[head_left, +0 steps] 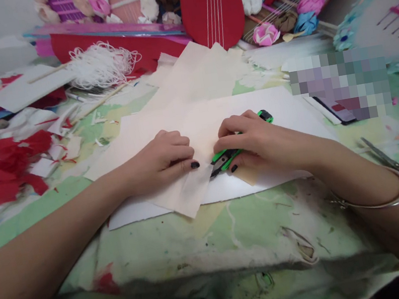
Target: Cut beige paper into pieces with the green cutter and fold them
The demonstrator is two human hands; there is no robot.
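Observation:
My right hand [258, 137] is wrapped round a green and black utility knife [266, 116], its front end pointing left and down at the paper. The knife's tip touches or nearly touches the edge of a cream paper sheet [186, 195]. My left hand [164, 158] is closed, fingers curled and thumb pressed down on that sheet, just left of the knife. Under both lies a white board [271, 101]. A small tan piece [247, 176] shows beneath my right hand. Part of the knife's body is hidden by my fingers.
Red and white scraps [6, 161] pile up at left, near a tangle of white cord [99, 64]. More cream sheets [202, 72] lie behind. Scissors [388, 158] rest at right, below a phone [342, 90] with a blurred screen. A red stringed craft [212, 7] leans at the back.

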